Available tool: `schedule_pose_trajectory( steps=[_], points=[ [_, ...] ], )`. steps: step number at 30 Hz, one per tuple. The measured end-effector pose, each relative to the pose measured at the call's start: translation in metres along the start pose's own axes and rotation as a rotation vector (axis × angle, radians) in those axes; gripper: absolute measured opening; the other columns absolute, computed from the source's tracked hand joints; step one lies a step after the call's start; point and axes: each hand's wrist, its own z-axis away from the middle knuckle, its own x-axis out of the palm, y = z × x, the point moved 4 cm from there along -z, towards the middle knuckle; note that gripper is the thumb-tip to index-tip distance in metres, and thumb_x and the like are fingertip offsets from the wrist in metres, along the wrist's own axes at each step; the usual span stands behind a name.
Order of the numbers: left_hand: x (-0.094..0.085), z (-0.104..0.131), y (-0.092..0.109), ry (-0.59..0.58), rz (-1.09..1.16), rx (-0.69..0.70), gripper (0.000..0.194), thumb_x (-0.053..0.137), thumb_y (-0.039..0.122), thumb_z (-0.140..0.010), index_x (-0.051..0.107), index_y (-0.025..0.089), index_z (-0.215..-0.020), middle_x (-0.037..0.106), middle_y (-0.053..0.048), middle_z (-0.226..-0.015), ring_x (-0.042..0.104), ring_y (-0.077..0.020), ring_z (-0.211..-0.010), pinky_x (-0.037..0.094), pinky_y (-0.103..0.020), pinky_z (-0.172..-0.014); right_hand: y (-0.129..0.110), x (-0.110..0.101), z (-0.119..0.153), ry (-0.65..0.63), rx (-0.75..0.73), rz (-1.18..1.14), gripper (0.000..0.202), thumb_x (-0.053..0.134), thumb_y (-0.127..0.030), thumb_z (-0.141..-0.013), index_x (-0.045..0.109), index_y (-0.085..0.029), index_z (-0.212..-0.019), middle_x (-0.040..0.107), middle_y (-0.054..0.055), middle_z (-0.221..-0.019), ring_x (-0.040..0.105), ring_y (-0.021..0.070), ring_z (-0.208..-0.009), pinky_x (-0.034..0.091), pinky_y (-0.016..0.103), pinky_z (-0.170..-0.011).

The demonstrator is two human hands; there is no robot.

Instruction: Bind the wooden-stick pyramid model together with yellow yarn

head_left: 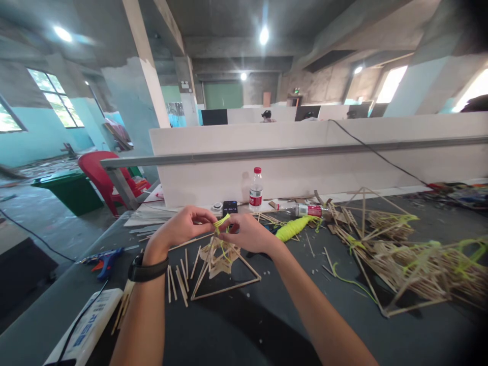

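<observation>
Yellow string (221,220) pinched by two hands (185,225) (249,233)

Left grip (186,226), right grip (249,233): pinched

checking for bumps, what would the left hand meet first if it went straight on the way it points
Beyond the thin neon-yellow string at its fingertips, the left hand would probably meet the right hand first, though depth is unclear here.

Matt wooden frame (226,288) — smooth plastic chair (96,174)
</observation>
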Motion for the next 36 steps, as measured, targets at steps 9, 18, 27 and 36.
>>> schedule_pose_trajectory(
  steps=[9,18,27,36],
  points=[
    [-0.003,0.000,0.001,0.045,-0.055,0.000,0.020,0.068,0.034,-0.082,0.075,0.018,-0.091,0.077,-0.006,-0.092,0.070,-0.0215,-0.086,0.053,-0.032,-0.080,0.004,0.005,-0.002,0.021,0.029,0.020,0.019,0.063,-0.036,-0.083,0.070,-0.021,-0.090,0.070,0.002,-0.076,0.061,0.0141,-0.064,0.044,0.025,-0.056],
    [-0.003,-0.002,-0.003,0.019,-0.039,0.024,0.018,0.066,0.032,-0.083,0.074,0.018,-0.092,0.076,-0.006,-0.091,0.069,-0.0207,-0.084,0.053,-0.032,-0.079,-0.009,0.012,0.000,0.112,0.004,0.234,0.020,0.066,-0.024,-0.070,0.062,-0.021,-0.090,0.067,0.003,-0.079,0.057,0.0167,-0.067,0.035,0.027,-0.056],
    [-0.002,-0.003,-0.005,-0.005,-0.027,0.049,0.015,0.065,0.029,-0.083,0.073,0.018,-0.089,0.075,-0.005,-0.089,0.068,-0.0198,-0.082,0.052,-0.031,-0.077,-0.011,0.009,0.000,0.132,-0.011,0.321,0.012,0.061,-0.030,-0.080,0.063,-0.022,-0.089,0.069,0.004,-0.078,0.058,0.0178,-0.066,0.034,0.029,-0.056],
    [0.003,-0.006,-0.003,-0.037,-0.038,0.091,0.016,0.064,0.032,-0.083,0.071,0.019,-0.089,0.075,-0.004,-0.091,0.068,-0.0190,-0.087,0.051,-0.029,-0.081,-0.012,0.007,0.001,0.108,-0.036,0.308,0.018,0.062,-0.028,-0.078,0.065,-0.022,-0.094,0.071,0.005,-0.081,0.060,0.0178,-0.066,0.036,0.028,-0.056]
  ],
)
